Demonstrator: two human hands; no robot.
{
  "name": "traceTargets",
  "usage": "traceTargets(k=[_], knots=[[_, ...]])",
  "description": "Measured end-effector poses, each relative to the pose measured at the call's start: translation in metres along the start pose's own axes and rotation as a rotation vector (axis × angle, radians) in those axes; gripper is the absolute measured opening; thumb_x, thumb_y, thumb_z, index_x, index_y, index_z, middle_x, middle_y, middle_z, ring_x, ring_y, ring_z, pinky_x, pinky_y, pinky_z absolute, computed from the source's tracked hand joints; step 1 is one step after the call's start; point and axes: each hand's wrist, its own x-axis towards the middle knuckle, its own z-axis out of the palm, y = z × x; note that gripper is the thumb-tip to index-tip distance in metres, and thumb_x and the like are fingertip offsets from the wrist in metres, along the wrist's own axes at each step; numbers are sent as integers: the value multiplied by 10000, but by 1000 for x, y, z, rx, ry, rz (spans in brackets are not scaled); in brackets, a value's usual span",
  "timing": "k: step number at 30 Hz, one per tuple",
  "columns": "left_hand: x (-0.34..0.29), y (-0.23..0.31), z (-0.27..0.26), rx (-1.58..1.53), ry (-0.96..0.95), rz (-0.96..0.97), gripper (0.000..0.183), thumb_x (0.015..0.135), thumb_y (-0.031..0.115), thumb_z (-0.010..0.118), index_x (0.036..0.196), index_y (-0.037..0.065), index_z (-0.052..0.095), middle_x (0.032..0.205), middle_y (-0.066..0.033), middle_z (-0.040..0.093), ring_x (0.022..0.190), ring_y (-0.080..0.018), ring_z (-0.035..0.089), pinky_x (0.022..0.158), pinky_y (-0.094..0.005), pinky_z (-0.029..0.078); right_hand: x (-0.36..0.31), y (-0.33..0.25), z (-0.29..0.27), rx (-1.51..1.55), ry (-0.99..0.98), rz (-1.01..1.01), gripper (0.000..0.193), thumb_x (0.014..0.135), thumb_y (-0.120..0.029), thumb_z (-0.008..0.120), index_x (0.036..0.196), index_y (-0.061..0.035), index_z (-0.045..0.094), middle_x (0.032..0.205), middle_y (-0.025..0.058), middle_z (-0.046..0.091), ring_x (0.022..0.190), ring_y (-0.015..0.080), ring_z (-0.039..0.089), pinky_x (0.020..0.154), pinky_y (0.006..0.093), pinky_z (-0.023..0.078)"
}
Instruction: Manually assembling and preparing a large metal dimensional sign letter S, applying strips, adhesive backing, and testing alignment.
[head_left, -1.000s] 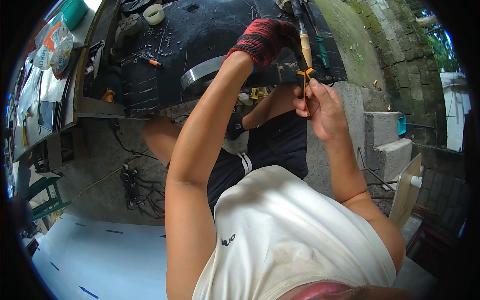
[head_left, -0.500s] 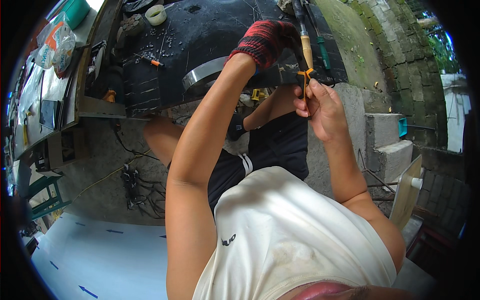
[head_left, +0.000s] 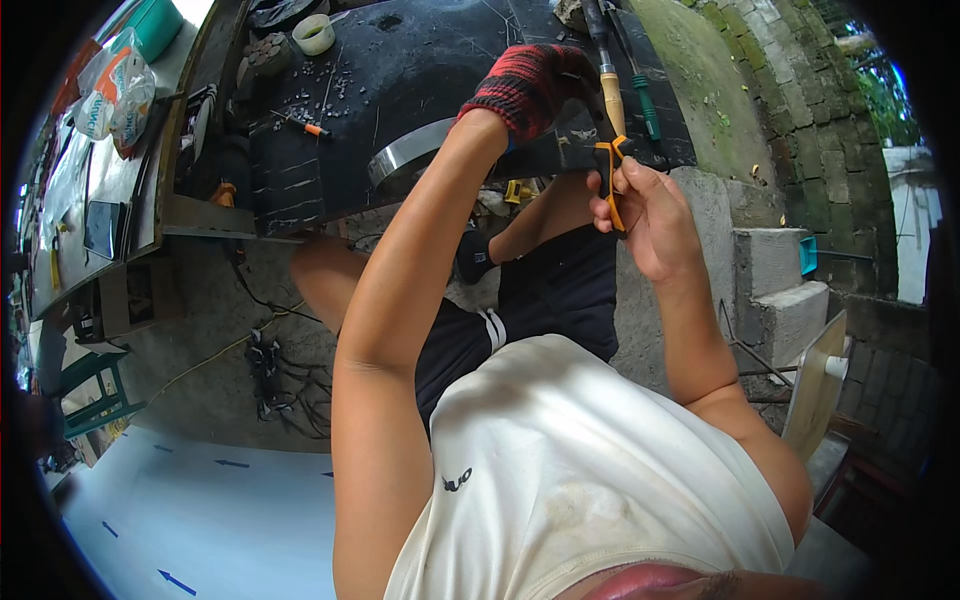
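Observation:
My left hand (head_left: 525,92), in a red and black knit glove, is curled above the black tabletop, beside the bamboo-coloured handle of a tool. Its fingertips are turned away, so what they hold is hidden. Below that wrist lies a curved shiny metal band (head_left: 405,160), partly covered by my forearm. My bare right hand (head_left: 650,215) is closed round the orange and black handles of a hand tool that looks like pliers (head_left: 613,190). The tool points up toward the gloved hand; its jaws are hard to make out against the dark table.
The black marbled table (head_left: 400,80) bears an orange-handled tool (head_left: 315,130), scattered small bits and a pale cup (head_left: 313,35). A wooden-handled tool (head_left: 612,100) and a green-handled tool (head_left: 648,105) lie at its right. A phone (head_left: 104,228) rests on the left bench; cables (head_left: 285,375) lie on the floor.
The view has shifted very slightly. Both hands stay nearly in place, with the right hand still gripping the orange and black handles.

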Motion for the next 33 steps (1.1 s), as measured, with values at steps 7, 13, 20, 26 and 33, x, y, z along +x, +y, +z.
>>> traceTargets(k=[7,13,20,26,33], knots=[[-4,0,3,209,96,41,205,950,199,762,1151,205,798,1158,-101,765,1103,-330,738,955,-426,584,-11,-3,-15,-83,-33,-66,341,1117,-308,556,1156,7,682,1188,175,726,1026,251,714,926,392,571],[-12,3,3,409,139,86,320,941,344,780,1222,191,760,1247,-104,742,1157,-351,717,1001,-453,567,25,37,-57,-893,344,-379,298,1043,-225,705,1247,-7,695,1277,143,689,1074,224,689,977,361,532],[-16,7,4,593,176,141,377,897,387,835,1195,170,752,1198,-87,751,1127,-348,719,962,-441,572,82,98,-66,-1385,421,-525,347,924,-143,797,1185,62,697,1275,227,610,1191,409,607,1060,468,494],[-21,7,4,579,188,177,385,864,389,848,1171,169,771,1158,-67,759,1103,-320,718,971,-454,542,121,110,-64,-1433,421,-606,388,890,-138,836,1188,27,649,1343,197,563,1298,398,513,1125,475,439],[-23,7,10,653,266,170,367,836,356,876,1133,160,789,1151,-83,756,1069,-333,724,919,-448,578,128,104,-63,-1447,411,-576,476,870,-157,857,1262,-6,631,1363,167,567,1310,372,512,1143,462,420]])
